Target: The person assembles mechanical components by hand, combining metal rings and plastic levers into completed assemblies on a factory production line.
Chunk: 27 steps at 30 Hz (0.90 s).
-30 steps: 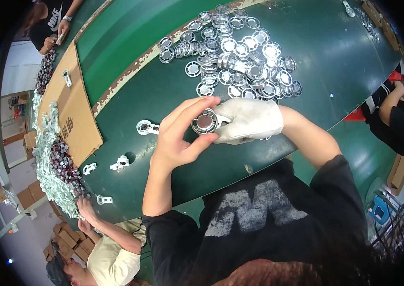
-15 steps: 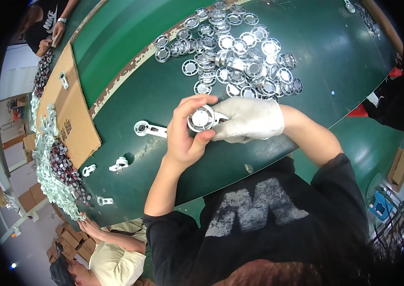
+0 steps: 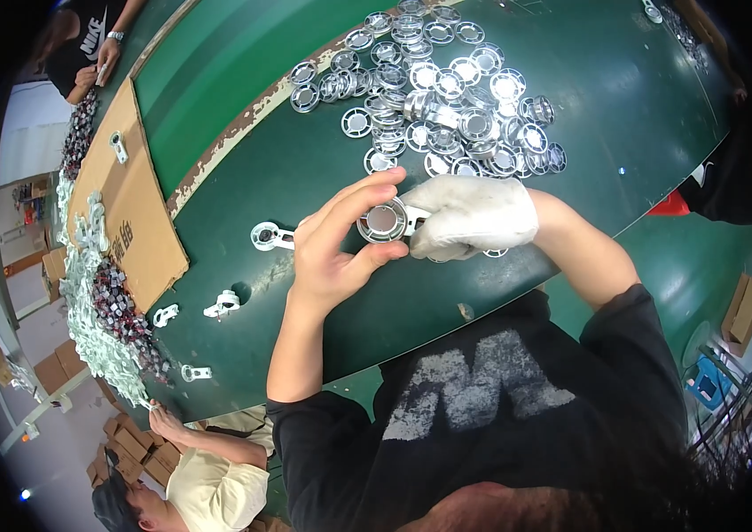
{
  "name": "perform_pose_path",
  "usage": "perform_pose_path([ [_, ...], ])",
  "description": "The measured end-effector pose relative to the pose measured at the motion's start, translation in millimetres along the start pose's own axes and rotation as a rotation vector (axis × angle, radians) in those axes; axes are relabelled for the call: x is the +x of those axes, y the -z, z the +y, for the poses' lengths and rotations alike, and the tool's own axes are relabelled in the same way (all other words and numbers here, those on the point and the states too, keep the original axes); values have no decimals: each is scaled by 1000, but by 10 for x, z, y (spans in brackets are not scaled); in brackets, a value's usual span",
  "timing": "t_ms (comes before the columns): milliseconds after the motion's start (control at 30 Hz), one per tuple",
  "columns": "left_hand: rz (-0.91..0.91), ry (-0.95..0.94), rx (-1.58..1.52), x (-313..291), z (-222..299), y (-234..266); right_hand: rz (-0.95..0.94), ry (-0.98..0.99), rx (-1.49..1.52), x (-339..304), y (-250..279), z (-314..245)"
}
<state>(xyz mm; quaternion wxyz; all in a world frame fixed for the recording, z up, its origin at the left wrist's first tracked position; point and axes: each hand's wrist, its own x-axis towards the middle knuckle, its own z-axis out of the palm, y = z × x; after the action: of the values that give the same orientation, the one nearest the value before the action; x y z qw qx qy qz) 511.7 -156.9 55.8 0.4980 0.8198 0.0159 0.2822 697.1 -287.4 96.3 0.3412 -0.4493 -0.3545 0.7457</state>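
My left hand is bare. Its fingers curl over the top of a round silver-rimmed head, with the thumb beneath it. This head has a greyish disc in its middle and belongs to a white plastic part whose short handle runs into my right hand. That hand wears a white glove and is closed round the handle; its fingertips are hidden. A curved rim peeks out under the glove, too little of it to identify. Left of my left hand lies a white ring-headed part with a slotted handle.
Silver spoked round covers are heaped beyond my hands on the green table. At left are cardboard, white parts and small dark-and-red pieces. Co-workers sit lower left and upper left.
Both hands have shifted slightly, my left hand with its fingers wider apart. The held head has turned: its middle looks grey instead of white. The curved rim now shows under the glove.
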Motion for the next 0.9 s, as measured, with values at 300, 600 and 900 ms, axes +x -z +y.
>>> perform_pose_path([
  [300, -34, -15, 16, -10, -3, 15, -4, 37, 3, 5, -5, 32],
  [600, 19, 49, -215, 6, 117, -33, 427, 413, -567, 261, -183, 297],
  [900, 46, 99, -310, -80, 99, -112, 647, 619, -1083, 219, -248, 339],
])
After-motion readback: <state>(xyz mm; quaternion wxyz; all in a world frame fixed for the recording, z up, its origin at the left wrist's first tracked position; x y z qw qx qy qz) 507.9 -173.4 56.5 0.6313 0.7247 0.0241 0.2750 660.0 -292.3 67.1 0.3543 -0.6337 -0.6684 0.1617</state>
